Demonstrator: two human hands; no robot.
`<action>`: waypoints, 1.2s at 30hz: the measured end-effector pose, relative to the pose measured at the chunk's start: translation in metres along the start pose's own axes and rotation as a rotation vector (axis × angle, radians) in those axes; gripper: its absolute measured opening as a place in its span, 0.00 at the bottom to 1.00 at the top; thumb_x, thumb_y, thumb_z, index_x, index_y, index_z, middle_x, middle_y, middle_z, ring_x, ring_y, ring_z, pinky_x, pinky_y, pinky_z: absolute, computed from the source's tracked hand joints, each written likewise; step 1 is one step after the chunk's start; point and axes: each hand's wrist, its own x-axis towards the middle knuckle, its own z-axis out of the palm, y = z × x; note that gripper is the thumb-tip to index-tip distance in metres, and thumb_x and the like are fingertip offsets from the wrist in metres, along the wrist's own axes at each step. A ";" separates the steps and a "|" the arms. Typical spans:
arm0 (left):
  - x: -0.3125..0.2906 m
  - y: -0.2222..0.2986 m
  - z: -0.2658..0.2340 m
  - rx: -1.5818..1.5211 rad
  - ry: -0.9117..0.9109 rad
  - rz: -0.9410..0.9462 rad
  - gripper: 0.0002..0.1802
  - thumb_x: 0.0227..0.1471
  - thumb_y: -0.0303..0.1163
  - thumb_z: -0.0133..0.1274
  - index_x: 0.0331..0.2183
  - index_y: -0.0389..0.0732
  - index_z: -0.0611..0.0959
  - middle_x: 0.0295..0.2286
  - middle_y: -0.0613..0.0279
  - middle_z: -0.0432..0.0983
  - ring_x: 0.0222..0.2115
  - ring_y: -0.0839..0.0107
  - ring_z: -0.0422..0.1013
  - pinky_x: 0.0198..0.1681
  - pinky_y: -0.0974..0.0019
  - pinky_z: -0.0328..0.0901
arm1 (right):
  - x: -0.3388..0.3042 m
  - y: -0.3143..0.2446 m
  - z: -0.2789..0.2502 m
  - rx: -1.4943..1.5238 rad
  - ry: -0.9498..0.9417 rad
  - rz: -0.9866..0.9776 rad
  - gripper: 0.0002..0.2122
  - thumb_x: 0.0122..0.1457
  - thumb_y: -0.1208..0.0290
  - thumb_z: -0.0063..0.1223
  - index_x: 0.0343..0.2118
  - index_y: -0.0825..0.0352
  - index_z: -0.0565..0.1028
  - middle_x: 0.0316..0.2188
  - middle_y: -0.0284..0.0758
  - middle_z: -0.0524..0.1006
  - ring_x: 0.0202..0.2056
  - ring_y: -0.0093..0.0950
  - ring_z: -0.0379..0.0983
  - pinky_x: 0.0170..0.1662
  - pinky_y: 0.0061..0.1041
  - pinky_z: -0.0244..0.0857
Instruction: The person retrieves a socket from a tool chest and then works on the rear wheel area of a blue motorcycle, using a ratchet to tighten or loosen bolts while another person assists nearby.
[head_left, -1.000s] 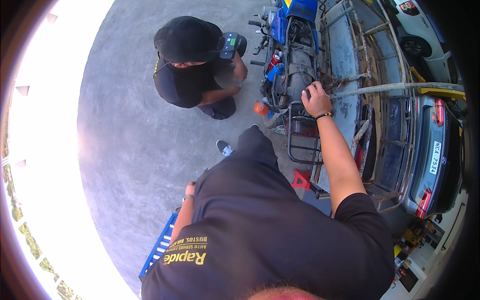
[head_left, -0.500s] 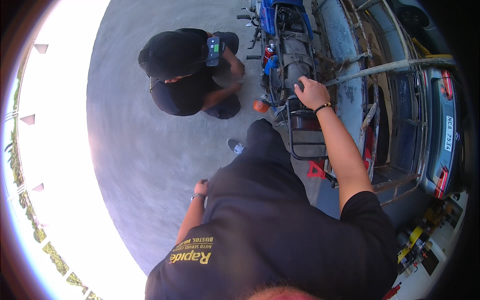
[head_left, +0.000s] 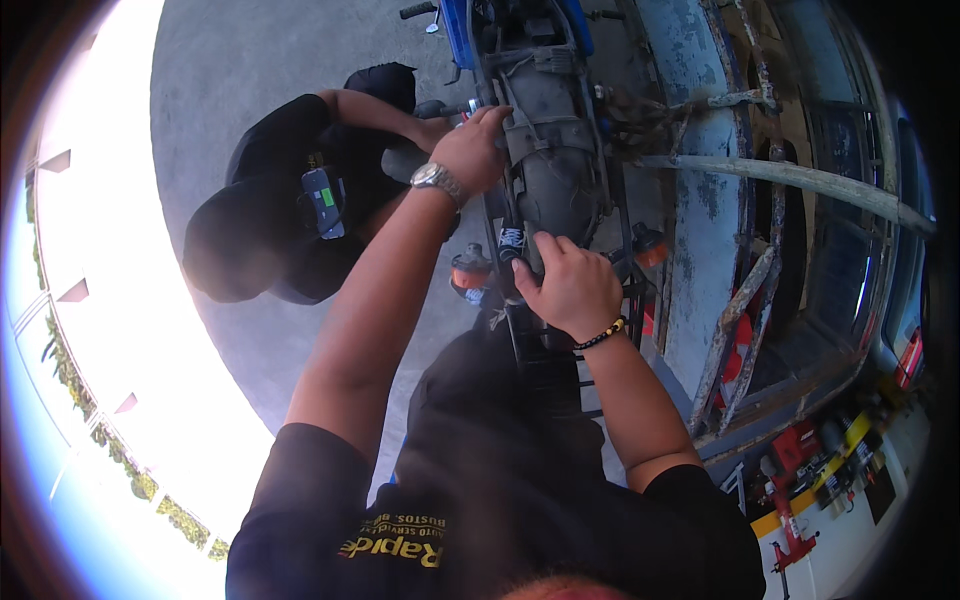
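Note:
A motorcycle (head_left: 560, 190) with its seat off, blue bodywork and a bare dusty frame stands in front of me. My left hand (head_left: 470, 152), a metal watch on its wrist, reaches onto the frame's left rail with its fingers bent over it; the fingertips are partly hidden. My right hand (head_left: 575, 290), with a beaded bracelet, is closed over the rear end of the frame, thumb on its left side. Just left of the right fingertips shows a black shape with white lacing (head_left: 511, 241), like a shoe. An orange turn signal (head_left: 470, 268) sits below my left forearm's right side.
A co-worker (head_left: 290, 190) in black crouches at the left, one hand (head_left: 432, 132) close to my left hand. On the right stands a worn, rusty metal sidecar frame (head_left: 690, 200) with a pole (head_left: 790, 175) across it. Red and yellow workshop equipment (head_left: 800, 460) lies at lower right.
My left hand has risen from my side onto the motorcycle frame. My right hand stays at the frame's rear. My view has shifted, and the co-worker's arm now reaches to the motorcycle.

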 end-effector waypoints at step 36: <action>0.164 -0.021 0.008 0.835 -1.527 0.613 0.17 0.60 0.40 0.58 0.46 0.42 0.89 0.48 0.57 0.83 0.47 0.55 0.81 0.52 0.55 0.77 | 0.014 0.037 0.005 0.154 -0.228 -0.380 0.12 0.61 0.58 0.59 0.41 0.59 0.82 0.23 0.23 0.70 0.23 0.18 0.70 0.26 0.23 0.60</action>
